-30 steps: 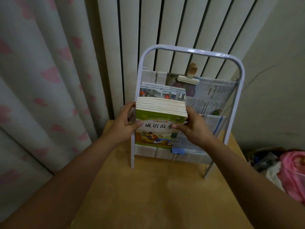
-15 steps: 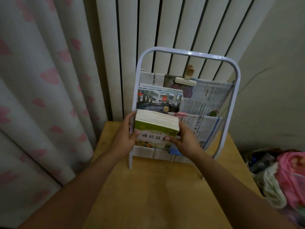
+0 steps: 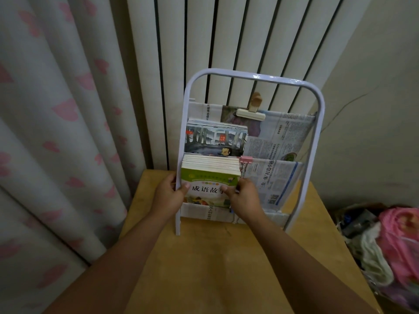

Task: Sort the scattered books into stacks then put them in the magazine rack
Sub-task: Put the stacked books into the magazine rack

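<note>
Book stack (image 3: 210, 177) sunk lower into magazine rack (image 3: 254, 79) front pocket; left hand (image 3: 169, 197), right hand (image 3: 243, 198) grip curled round its sides, long axis upright, frame centre.

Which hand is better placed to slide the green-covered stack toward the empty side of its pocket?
Left hand, probably: it grips the green-covered stack's outer edge beside the rack frame, so it can push rightward; the right hand blocks that side.

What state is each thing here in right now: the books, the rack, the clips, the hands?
Green-covered stack: upright in the lower pocket, held at both sides.
Grey-covered stack: upright in the upper pocket.
Magazine rack: standing on the table.
Wooden clip: clamped on newspaper.
Left hand: gripping.
Right hand: gripping.
</note>
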